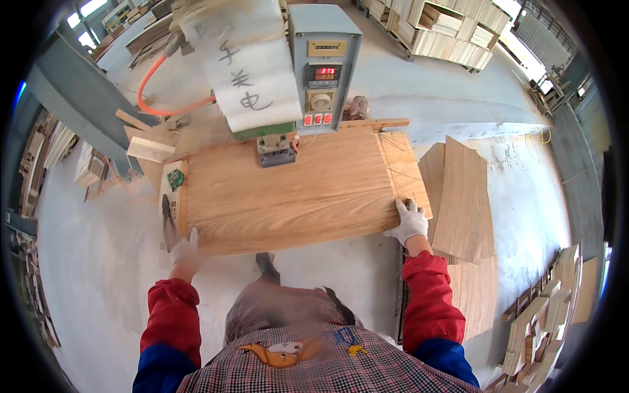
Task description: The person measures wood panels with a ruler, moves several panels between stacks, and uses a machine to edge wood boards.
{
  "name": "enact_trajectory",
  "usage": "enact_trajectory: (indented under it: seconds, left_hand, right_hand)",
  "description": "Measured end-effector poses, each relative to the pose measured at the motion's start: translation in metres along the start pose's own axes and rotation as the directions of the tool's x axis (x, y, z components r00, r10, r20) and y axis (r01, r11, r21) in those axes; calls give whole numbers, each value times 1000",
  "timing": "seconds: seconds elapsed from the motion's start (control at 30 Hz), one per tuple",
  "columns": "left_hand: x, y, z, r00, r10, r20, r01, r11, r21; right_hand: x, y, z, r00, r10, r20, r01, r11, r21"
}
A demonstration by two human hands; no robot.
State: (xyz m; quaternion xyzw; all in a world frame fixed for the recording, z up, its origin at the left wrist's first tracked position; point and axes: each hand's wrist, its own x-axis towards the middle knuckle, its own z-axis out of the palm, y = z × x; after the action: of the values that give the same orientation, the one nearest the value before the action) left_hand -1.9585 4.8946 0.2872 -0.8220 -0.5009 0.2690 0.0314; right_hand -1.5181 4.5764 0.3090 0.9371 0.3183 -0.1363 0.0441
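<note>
a broad, pale wood veneer sheet (295,190) lies flat on the surface, far edge under the machine head.

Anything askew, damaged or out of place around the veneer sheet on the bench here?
Nothing looks damaged. The large veneer sheet lies flat under the machine head, held by the left hand and right hand at its near corners. The loose veneer sheets to the right lie fanned and overlapping rather than squared, leaning off the bench edge.
</note>
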Motion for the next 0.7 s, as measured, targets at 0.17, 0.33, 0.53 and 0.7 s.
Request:
enact_trajectory:
  seconds: [0.17,0.33,0.53,0.7]
  left_hand:
    - [1,3,0,1000,-15,20,14,999,34]
    - [3,-1,5,1000,-5,-1,5,999,36]
    - [5,-2,9,1000,-27,6,27,999,36]
    - [5,-2,8,1000,-20,8,20,999,34]
  right_hand:
    - [0,3,0,1000,16,25,-16,1000,21]
    - [-1,2,-1,1000,12,24,-12,1000,4]
    - [-3,-1,-1,1000,9,28,-9,1000,3]
    - [-3,0,0,1000,13,18,-13,1000,15]
